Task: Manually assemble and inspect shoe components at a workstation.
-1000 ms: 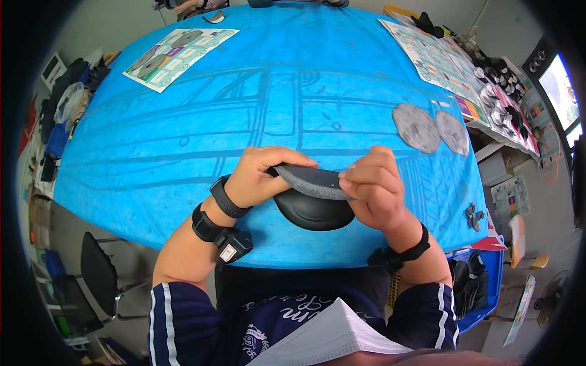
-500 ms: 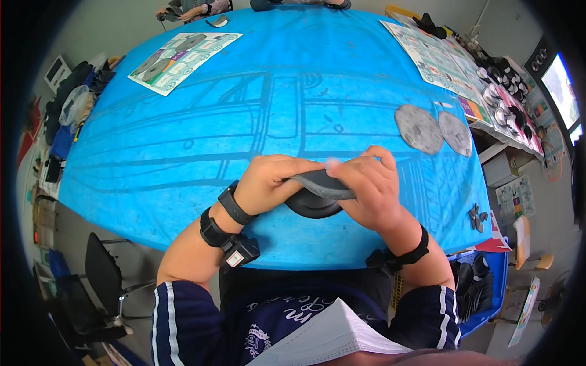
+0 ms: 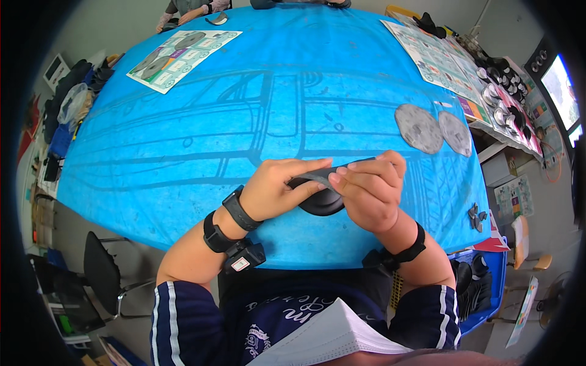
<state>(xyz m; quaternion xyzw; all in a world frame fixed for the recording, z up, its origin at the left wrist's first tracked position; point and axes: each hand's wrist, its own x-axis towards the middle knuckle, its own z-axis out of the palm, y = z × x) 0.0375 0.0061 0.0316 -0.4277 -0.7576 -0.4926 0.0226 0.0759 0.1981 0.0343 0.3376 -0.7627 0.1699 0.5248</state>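
Note:
Over the near part of the blue-covered table (image 3: 213, 140), both my hands grip a black curved piece (image 3: 321, 205) with a rounded bowl-like lower part and a thin, bendable flap with a grey edge along its top. My left hand (image 3: 267, 190) pinches the flap's left end between thumb and fingers. On the other end, my right hand (image 3: 371, 194) holds the flap with its thumb and curled fingers, bending it upward. The fingers hide part of the piece, and its exact kind cannot be told.
Two grey round discs (image 3: 419, 128) lie at the right. Small dark scraps (image 3: 477, 218) sit near the right edge. A printed sheet (image 3: 183, 60) lies far left. A blue crate (image 3: 488, 293) with black pieces stands lower right. Another person's hands (image 3: 194, 14) show at the far edge.
My right hand has shifted its grip and moved slightly right, and the flap's right end now tilts up. The other person's hands at the far edge have moved lower.

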